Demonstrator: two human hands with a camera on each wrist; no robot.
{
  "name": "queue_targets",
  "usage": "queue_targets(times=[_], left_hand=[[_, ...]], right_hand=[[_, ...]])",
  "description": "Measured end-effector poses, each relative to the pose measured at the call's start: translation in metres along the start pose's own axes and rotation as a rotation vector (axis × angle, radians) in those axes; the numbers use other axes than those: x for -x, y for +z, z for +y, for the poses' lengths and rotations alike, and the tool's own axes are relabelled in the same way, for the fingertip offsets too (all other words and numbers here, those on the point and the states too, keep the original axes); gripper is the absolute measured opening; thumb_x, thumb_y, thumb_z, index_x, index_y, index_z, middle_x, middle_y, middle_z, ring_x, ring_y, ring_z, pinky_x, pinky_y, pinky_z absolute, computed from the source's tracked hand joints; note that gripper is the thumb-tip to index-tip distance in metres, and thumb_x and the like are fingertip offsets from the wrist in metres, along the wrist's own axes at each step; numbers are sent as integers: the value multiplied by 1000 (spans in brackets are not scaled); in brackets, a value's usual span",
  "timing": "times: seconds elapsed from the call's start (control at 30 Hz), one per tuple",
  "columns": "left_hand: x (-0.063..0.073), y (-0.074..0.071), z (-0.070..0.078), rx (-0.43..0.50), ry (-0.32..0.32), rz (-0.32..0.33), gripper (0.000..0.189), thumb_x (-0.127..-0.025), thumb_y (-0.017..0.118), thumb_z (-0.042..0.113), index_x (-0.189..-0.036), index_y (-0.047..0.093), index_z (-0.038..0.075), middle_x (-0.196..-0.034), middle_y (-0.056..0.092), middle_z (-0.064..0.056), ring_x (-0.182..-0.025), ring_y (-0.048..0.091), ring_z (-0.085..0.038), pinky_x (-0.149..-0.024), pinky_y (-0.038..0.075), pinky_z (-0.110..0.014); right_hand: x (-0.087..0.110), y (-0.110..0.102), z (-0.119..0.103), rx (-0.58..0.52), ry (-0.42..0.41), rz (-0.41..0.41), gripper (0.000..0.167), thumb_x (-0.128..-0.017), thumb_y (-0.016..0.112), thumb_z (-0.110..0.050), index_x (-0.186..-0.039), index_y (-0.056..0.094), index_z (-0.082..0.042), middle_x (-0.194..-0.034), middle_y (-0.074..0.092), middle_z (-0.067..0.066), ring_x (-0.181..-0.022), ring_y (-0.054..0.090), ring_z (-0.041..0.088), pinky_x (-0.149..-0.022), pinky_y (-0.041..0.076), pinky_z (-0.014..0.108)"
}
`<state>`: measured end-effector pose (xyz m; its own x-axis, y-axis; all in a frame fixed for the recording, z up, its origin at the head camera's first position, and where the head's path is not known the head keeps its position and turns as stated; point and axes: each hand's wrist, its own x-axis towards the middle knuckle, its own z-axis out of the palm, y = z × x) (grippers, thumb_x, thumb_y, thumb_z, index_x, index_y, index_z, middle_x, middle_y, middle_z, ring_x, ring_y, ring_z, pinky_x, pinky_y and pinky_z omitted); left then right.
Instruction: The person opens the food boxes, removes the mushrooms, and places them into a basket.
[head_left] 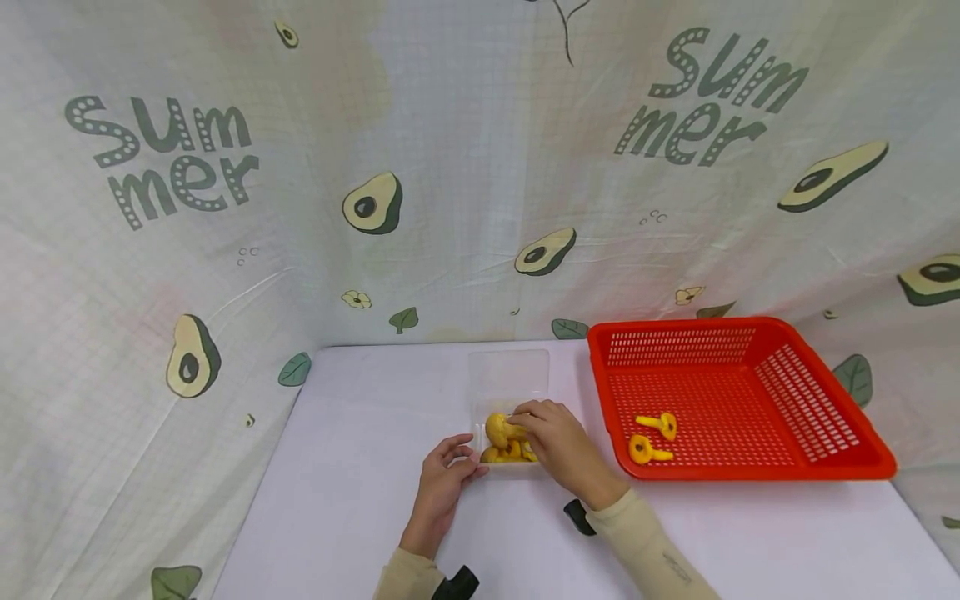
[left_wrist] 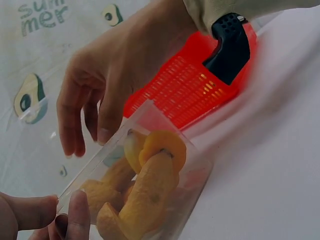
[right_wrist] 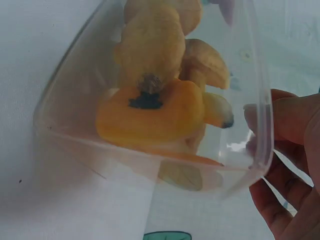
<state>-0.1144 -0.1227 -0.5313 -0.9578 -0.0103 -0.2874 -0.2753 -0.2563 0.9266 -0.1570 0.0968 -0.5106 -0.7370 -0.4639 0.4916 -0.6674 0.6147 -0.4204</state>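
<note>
A clear plastic box (head_left: 476, 423) stands on the table with several yellow mushrooms (head_left: 498, 430) inside. One mushroom (left_wrist: 150, 187) leans against the wall, its stem upward. My left hand (head_left: 447, 475) pinches the box's near left rim between thumb and fingers. Over the right side of the box is my right hand (head_left: 558, 446), its fingers hanging loosely curled with nothing between them. From the left wrist, the right hand's fingertips (left_wrist: 102, 135) show close over the rim. The right wrist view has the right thumb (right_wrist: 282, 117) right at the box wall, partly behind the clear plastic.
The box's clear lid (head_left: 510, 372) lies folded back behind it. To the right stands a red perforated basket (head_left: 750, 400), with two yellow mushrooms (head_left: 663, 425) at its left end. A patterned cloth (head_left: 450, 167) hangs behind the white table (head_left: 360, 417).
</note>
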Motion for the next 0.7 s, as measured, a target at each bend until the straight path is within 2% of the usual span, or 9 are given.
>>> queue_targets(times=[0.37,0.57,0.7], left_hand=[[-1,1,-2,2,11,-7,45,-99,64,-9,-141,49,-16,-105,54,-7,-84,65,-13,-84,66,-27],[-1,0,-2,6,17,-6,46,-98,65,-10,-140,49,-17,-103,54,-7,-83,65,-13,-84,66,-27],[0,0,-2,7,17,-3,45,-98,65,-10,-140,49,-17,-103,54,-6,-83,65,-12,-84,66,-27]], right_hand=[[-10,15,0,39,-34,-75,36,-88,80,7,-119,78,-10,-125,73,6,-109,69,26,-98,60,45],[-15,19,-3,22,-4,-124,30,-90,81,1,-117,80,-13,-125,74,3,-110,69,24,-99,61,43],[-18,22,-5,40,1,-145,26,-91,80,0,-113,81,-14,-121,74,1,-105,69,22,-96,61,41]])
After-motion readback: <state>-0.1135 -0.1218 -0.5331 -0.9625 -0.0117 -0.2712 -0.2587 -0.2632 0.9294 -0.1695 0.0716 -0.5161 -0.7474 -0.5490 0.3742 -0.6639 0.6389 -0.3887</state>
